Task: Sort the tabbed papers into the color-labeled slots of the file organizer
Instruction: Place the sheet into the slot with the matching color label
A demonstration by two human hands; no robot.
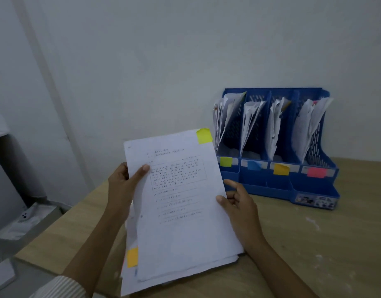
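Yellow-tabbed sheet (181, 203) held before the file organizer (277, 147).
My left hand (123, 186) and right hand (239, 207) pinch its side edges; thin, floppy paper, best kept supported there.

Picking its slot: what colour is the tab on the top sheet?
Yellow-green tab, top right corner of the top sheet, head view.

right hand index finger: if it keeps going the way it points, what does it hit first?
Probably the top sheet that both hands hold: the right hand points its index up-left at that sheet's right edge. Depth is unclear; it may pass behind the sheet.
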